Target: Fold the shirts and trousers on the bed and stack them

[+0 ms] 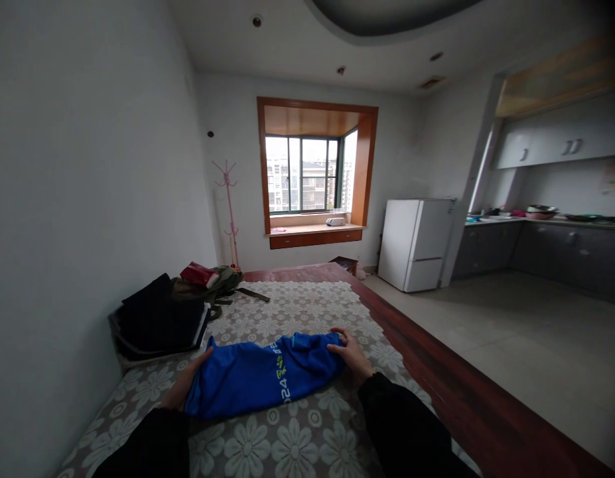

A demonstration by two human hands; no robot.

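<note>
A blue shirt (pixel 242 378) with white and yellow-green lettering lies folded into a long bundle on the flower-patterned tablecloth (pixel 297 438). My left hand (pixel 184 384) is at its left end, with the fingers mostly hidden behind the cloth and the thumb along the near side. At the opposite end, my right hand (pixel 354 355) pinches the shirt between its thumb and bent fingers. The fabric looks slightly rumpled near the right hand.
Left of the shirt, against the wall, are a black bag (pixel 162 318), a dark green backpack (pixel 222 282) and a red packet (pixel 198 273). The dark red table edge (pixel 416 345) runs along the right. Beyond stand a pink coat rack (pixel 230 206) and a white fridge (pixel 416 242).
</note>
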